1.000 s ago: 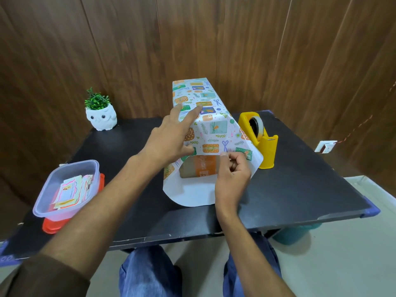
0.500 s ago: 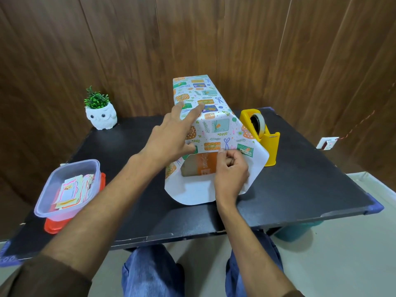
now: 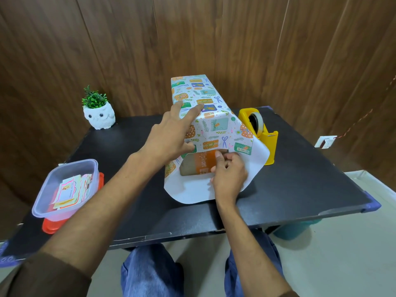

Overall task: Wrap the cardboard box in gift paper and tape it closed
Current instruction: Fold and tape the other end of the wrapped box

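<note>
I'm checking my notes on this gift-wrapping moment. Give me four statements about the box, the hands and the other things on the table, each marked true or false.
1. The near end of the brown cardboard box is uncovered. True.
2. The right hand holds the yellow tape dispenser. False: the dispenser stands on the black table; the right hand pinches the patterned gift paper at its edge.
3. The left hand lies on top of the gift paper. True.
4. The white owl-shaped plant pot stands inside the clear plastic container. False: the pot stands on the table; the container holds cards.
</note>
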